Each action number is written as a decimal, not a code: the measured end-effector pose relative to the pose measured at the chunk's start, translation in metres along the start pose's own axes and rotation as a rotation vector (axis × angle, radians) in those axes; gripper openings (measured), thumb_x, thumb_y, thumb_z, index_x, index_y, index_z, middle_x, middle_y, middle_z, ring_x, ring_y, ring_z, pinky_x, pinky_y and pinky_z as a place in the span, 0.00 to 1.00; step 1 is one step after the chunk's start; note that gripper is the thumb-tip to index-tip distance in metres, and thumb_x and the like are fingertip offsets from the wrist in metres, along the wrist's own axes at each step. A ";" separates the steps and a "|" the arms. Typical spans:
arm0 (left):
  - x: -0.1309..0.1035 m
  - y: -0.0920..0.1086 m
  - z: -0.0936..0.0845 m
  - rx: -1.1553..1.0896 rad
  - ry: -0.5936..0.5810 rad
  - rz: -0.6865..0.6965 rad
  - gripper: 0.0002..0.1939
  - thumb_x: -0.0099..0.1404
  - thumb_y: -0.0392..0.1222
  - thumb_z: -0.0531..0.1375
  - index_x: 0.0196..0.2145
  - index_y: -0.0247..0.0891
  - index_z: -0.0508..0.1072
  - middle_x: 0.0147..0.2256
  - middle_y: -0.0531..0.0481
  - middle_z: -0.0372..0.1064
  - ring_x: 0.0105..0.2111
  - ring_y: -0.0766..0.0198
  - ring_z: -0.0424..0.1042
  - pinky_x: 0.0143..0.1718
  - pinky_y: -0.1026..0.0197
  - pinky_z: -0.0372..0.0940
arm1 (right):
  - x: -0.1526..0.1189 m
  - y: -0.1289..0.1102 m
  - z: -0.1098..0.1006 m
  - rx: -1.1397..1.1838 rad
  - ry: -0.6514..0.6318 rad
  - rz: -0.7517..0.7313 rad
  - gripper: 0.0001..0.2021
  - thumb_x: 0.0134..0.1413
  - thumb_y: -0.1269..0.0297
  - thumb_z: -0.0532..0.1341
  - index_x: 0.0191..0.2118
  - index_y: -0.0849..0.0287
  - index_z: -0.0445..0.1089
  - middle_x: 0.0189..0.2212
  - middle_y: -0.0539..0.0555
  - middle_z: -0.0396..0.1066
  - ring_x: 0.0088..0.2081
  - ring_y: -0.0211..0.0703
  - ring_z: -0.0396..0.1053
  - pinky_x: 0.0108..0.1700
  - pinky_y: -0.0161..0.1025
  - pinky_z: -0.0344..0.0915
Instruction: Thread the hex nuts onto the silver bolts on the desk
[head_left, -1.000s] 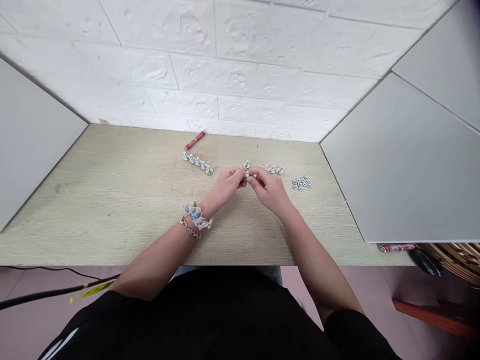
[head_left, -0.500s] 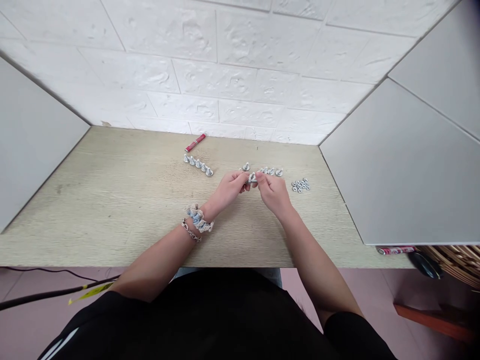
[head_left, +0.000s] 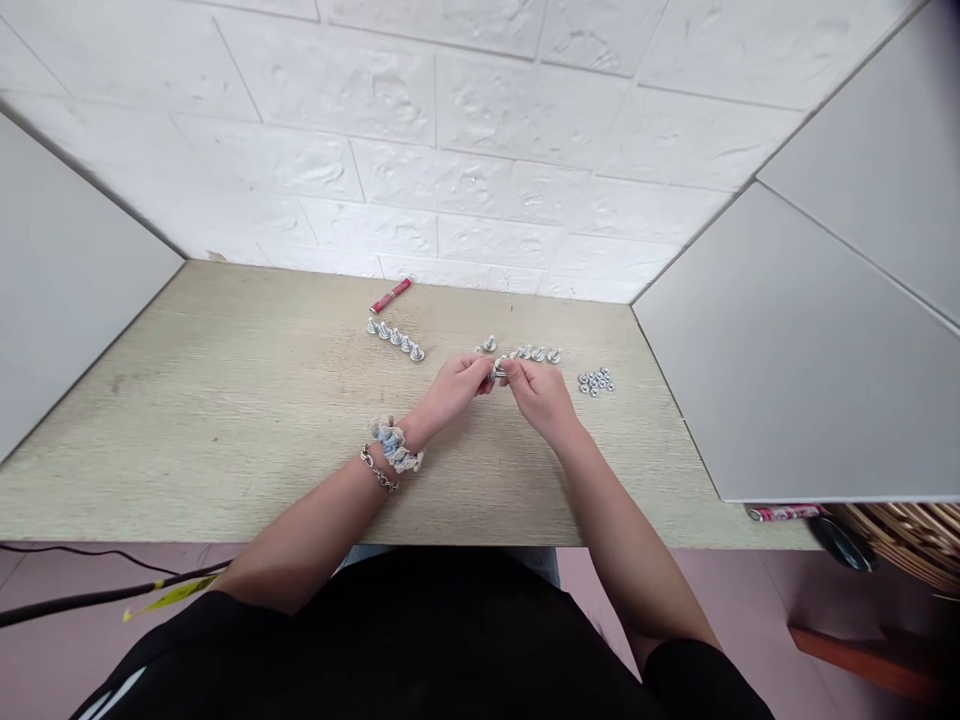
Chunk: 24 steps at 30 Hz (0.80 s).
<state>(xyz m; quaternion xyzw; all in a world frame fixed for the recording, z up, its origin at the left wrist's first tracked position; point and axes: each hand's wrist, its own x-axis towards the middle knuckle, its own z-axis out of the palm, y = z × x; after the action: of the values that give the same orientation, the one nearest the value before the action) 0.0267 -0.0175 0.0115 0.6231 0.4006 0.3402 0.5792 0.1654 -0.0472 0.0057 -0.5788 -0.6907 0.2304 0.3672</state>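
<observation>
My left hand (head_left: 463,385) and my right hand (head_left: 538,392) meet over the middle of the table (head_left: 262,400). Between their pinched fingertips is a small silver bolt (head_left: 499,369), partly covered by the fingers. Just behind the hands, a single bolt with a washer (head_left: 489,343) stands on its head. A short row of similar bolts (head_left: 538,354) is partly hidden behind my right hand. Several bolts with washers (head_left: 395,337) form a slanting row to the left. Right of my right hand lies a cluster of small silver nuts (head_left: 596,381).
A red tube (head_left: 391,295) lies near the white brick wall (head_left: 465,160). Grey panels (head_left: 795,350) border the table at both sides. At the right front edge are another red tube (head_left: 784,512), a dark object (head_left: 846,543) and a wicker basket (head_left: 911,535).
My right hand has moved slightly left, closer to my left hand, and its fingers cover more of the bolt. The whole view has shifted a little.
</observation>
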 end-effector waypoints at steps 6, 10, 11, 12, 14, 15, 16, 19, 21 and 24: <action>0.001 -0.001 -0.001 -0.026 0.017 0.009 0.15 0.57 0.42 0.49 0.16 0.35 0.58 0.16 0.56 0.53 0.19 0.72 0.52 0.22 0.65 0.48 | -0.002 -0.003 0.000 0.068 -0.021 -0.005 0.08 0.52 0.60 0.53 0.34 0.57 0.64 0.21 0.46 0.63 0.19 0.32 0.55 0.23 0.32 0.51; 0.002 -0.003 -0.002 -0.043 0.018 0.005 0.14 0.56 0.42 0.49 0.16 0.35 0.58 0.17 0.56 0.52 0.19 0.71 0.53 0.22 0.65 0.48 | -0.002 -0.007 0.001 0.099 -0.093 -0.017 0.08 0.52 0.64 0.53 0.38 0.56 0.65 0.25 0.47 0.68 0.19 0.32 0.56 0.24 0.32 0.53; 0.003 -0.004 -0.002 -0.043 0.024 0.006 0.14 0.56 0.42 0.49 0.16 0.35 0.58 0.17 0.56 0.52 0.19 0.71 0.52 0.22 0.65 0.48 | -0.002 -0.007 0.001 0.092 -0.096 -0.035 0.07 0.53 0.63 0.52 0.36 0.57 0.65 0.26 0.47 0.68 0.21 0.32 0.58 0.26 0.32 0.54; 0.002 -0.004 -0.002 -0.039 0.025 0.007 0.14 0.56 0.42 0.49 0.16 0.36 0.57 0.16 0.56 0.52 0.19 0.71 0.52 0.22 0.65 0.48 | -0.001 -0.007 0.001 0.080 -0.089 -0.058 0.08 0.55 0.62 0.51 0.33 0.57 0.65 0.26 0.48 0.69 0.23 0.33 0.60 0.28 0.32 0.55; 0.002 -0.003 -0.001 -0.025 0.014 0.007 0.14 0.56 0.43 0.49 0.15 0.36 0.57 0.16 0.56 0.53 0.19 0.71 0.52 0.22 0.65 0.49 | -0.001 -0.006 -0.001 0.052 -0.060 -0.099 0.13 0.57 0.60 0.48 0.28 0.58 0.65 0.26 0.49 0.68 0.27 0.35 0.62 0.31 0.33 0.56; 0.002 -0.002 -0.001 -0.017 0.006 0.006 0.15 0.56 0.43 0.49 0.15 0.36 0.57 0.16 0.56 0.53 0.19 0.71 0.52 0.22 0.65 0.49 | 0.000 -0.006 -0.001 0.046 -0.046 -0.105 0.14 0.57 0.59 0.47 0.27 0.58 0.65 0.25 0.49 0.68 0.27 0.35 0.62 0.31 0.33 0.56; 0.001 -0.002 -0.001 -0.016 0.001 0.006 0.15 0.56 0.43 0.49 0.15 0.36 0.57 0.16 0.56 0.53 0.19 0.71 0.52 0.22 0.65 0.49 | 0.000 -0.005 -0.002 0.045 -0.036 -0.100 0.14 0.57 0.59 0.48 0.28 0.58 0.65 0.25 0.49 0.67 0.26 0.35 0.62 0.31 0.33 0.56; 0.001 0.000 -0.001 -0.047 0.004 0.008 0.15 0.56 0.43 0.49 0.16 0.35 0.58 0.16 0.56 0.52 0.19 0.72 0.52 0.22 0.65 0.48 | -0.001 -0.005 -0.002 0.053 -0.050 -0.063 0.08 0.54 0.61 0.52 0.35 0.57 0.65 0.26 0.48 0.67 0.22 0.33 0.59 0.27 0.33 0.55; 0.002 -0.001 -0.002 -0.065 0.004 0.004 0.14 0.56 0.43 0.49 0.17 0.35 0.60 0.17 0.56 0.53 0.19 0.71 0.52 0.22 0.65 0.49 | -0.002 -0.006 -0.001 0.054 -0.062 -0.053 0.07 0.52 0.64 0.54 0.37 0.56 0.65 0.27 0.48 0.68 0.21 0.32 0.57 0.25 0.32 0.54; 0.003 -0.003 -0.003 -0.073 0.006 -0.002 0.13 0.56 0.43 0.50 0.17 0.35 0.61 0.17 0.56 0.53 0.20 0.71 0.52 0.22 0.65 0.49 | -0.003 -0.008 0.000 0.059 -0.070 -0.053 0.07 0.51 0.66 0.53 0.37 0.55 0.65 0.29 0.48 0.69 0.21 0.32 0.58 0.26 0.32 0.55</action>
<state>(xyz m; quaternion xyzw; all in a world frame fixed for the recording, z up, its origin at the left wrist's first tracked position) 0.0254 -0.0136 0.0091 0.6002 0.3903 0.3556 0.6008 0.1601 -0.0518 0.0107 -0.5407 -0.7113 0.2609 0.3656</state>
